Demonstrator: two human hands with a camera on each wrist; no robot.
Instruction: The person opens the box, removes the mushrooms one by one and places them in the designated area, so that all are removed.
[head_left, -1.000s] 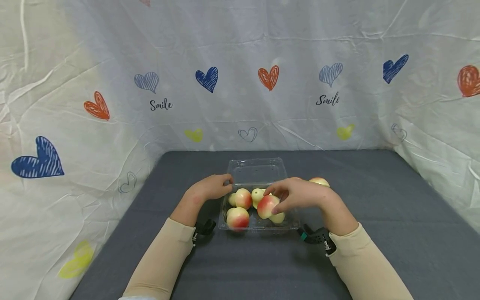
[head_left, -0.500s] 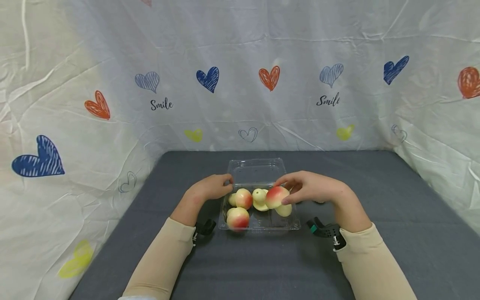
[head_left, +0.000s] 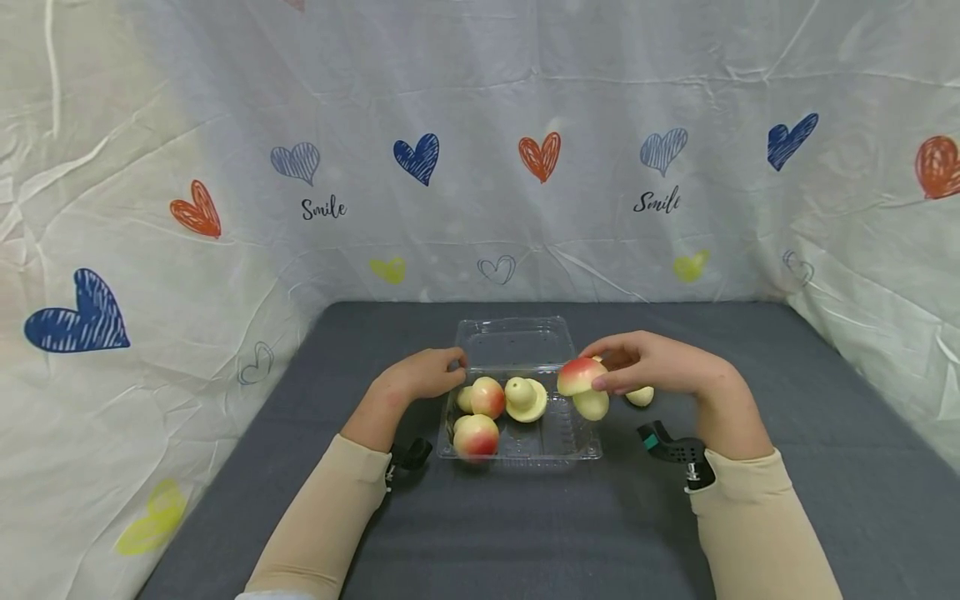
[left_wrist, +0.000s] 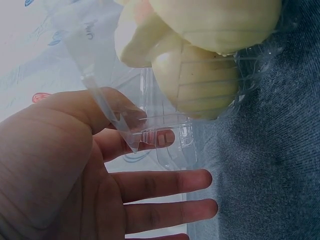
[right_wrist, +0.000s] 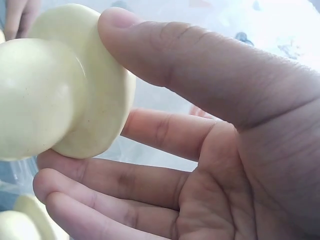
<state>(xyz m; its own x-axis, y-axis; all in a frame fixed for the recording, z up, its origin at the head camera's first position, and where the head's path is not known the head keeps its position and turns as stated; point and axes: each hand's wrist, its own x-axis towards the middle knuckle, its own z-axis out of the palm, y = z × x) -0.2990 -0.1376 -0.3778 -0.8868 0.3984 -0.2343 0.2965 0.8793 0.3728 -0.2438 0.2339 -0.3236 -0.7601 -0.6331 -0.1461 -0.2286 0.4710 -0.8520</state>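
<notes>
In the head view my right hand (head_left: 660, 362) holds a toy mushroom (head_left: 579, 375) with a red-and-yellow cap and pale stem, above the right end of a clear plastic clamshell box (head_left: 558, 446). Its thumb and fingers grip the cap's edge in the right wrist view, the stem of the mushroom (right_wrist: 35, 100) pointing away from the palm. My left hand (head_left: 426, 373) pinches the box's left rim between thumb and index finger; the other fingers extend in the left wrist view. Inside lie a front-left mushroom (head_left: 477, 436), a back-left mushroom (head_left: 489, 397) and a stem-up mushroom (head_left: 525, 402).
The box's clear lid (head_left: 513, 340) lies folded open behind it. Right of the box, another pale mushroom (head_left: 640, 397) lies on the dark table cloth (head_left: 510, 533), partly hidden by my right hand. A white curtain (head_left: 480, 100) with printed hearts surrounds the table.
My right hand has lifted the mushroom from among those in the box and carried it to the right, uncovering the stem-up mushroom. My left hand has stayed at the box's rim.
</notes>
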